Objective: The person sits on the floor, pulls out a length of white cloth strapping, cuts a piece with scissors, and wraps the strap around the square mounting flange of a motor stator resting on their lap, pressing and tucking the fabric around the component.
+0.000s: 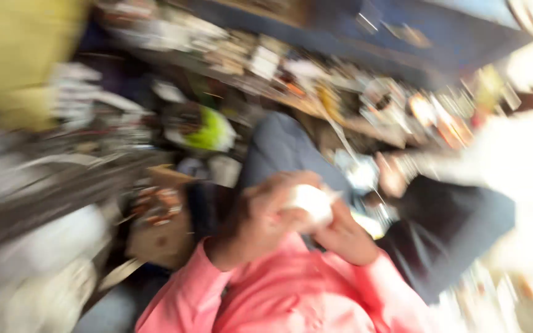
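Note:
The whole view is smeared by motion and tilted. My left hand and my right hand meet in front of my chest, both closed around a small white object, maybe a cloth or wad of paper. Pink sleeves cover both my arms. My knee in grey-blue trousers rises just behind the hands.
Another person in white and dark trousers is at the right, one hand reaching toward me. A cluttered shelf of small goods runs across the back. A cardboard box and a green-and-white bag lie at the left.

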